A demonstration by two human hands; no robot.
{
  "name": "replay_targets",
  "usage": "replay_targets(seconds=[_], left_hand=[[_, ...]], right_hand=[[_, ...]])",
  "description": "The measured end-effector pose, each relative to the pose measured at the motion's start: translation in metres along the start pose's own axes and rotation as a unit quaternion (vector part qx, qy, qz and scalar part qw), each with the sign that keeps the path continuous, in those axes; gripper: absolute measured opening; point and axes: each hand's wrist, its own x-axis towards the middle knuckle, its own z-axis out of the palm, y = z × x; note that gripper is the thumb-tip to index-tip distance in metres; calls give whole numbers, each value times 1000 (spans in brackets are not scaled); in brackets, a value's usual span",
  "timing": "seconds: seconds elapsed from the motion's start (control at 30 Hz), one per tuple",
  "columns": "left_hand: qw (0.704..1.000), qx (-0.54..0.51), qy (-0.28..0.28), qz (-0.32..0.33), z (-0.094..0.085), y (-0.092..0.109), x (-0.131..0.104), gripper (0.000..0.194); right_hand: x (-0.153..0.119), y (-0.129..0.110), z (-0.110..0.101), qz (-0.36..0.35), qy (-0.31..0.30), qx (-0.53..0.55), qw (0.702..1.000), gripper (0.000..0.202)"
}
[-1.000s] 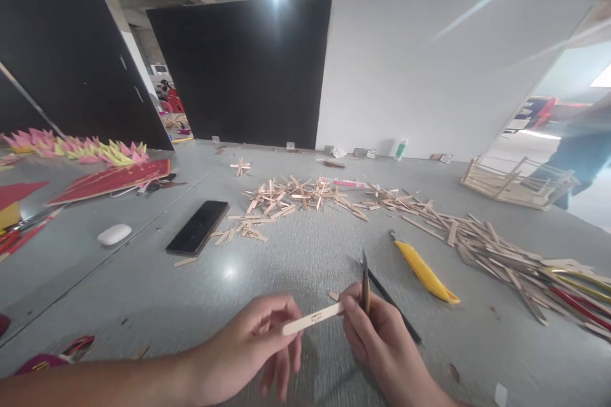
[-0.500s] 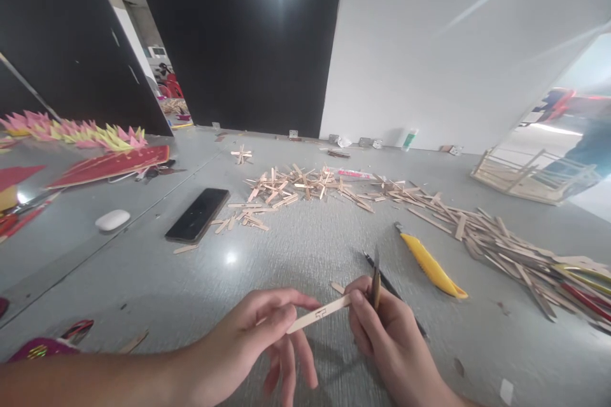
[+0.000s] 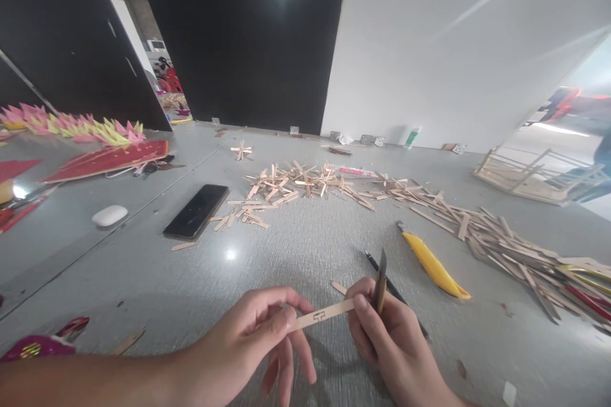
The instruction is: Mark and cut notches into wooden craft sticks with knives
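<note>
Wooden stick point(image 3: 326, 314) with a T-shaped outline spans both hands, above the table point(image 3: 286, 254). Left hand point(image 3: 267, 327) grip: thumb pinching one end. Right hand point(image 3: 389, 331) grip: clamped on the other end plus a knife point(image 3: 380, 286), blade up. Black pen point(image 3: 387, 283) partly behind right hand; yellow cutter point(image 3: 432, 265) further right.
</note>
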Motion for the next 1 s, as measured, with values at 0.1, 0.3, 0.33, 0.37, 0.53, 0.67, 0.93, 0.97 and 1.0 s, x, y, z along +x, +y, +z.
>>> replay_targets(seconds=[0.1, 0.3, 0.33, 0.37, 0.53, 0.67, 0.93, 0.97, 1.0], left_hand=[[1000, -6, 1, 10, 1, -1, 1, 45], [995, 59, 43, 64, -1, 2, 0, 34], [993, 87, 51, 66, -1, 3, -1, 33], [990, 113, 59, 65, -1, 4, -2, 32], [970, 220, 90, 60, -4, 4, -5, 31], [956, 271, 95, 65, -7, 3, -4, 24], [932, 341, 95, 76, -6, 10, 1, 26], [934, 337, 90, 74, -6, 10, 1, 27], [940, 323, 82, 70, -6, 9, 2, 27]], right_hand=[[-1, 2, -1, 8, -4, 6, 1000, 48], [-5, 12, -4, 16, 8, 6, 1000, 39], [-6, 13, -4, 14, 7, -1, 1000, 38], [-7, 14, -4, 9, 6, -7, 1000, 36], [-7, 15, -4, -19, -14, -16, 1000, 32], [-8, 10, -1, -32, -10, -39, 999, 36], [-11, 6, -3, -38, -23, -67, 997, 41], [-10, 6, -4, -39, -32, -70, 996, 42], [-10, 7, -5, -39, -37, -73, 996, 44]])
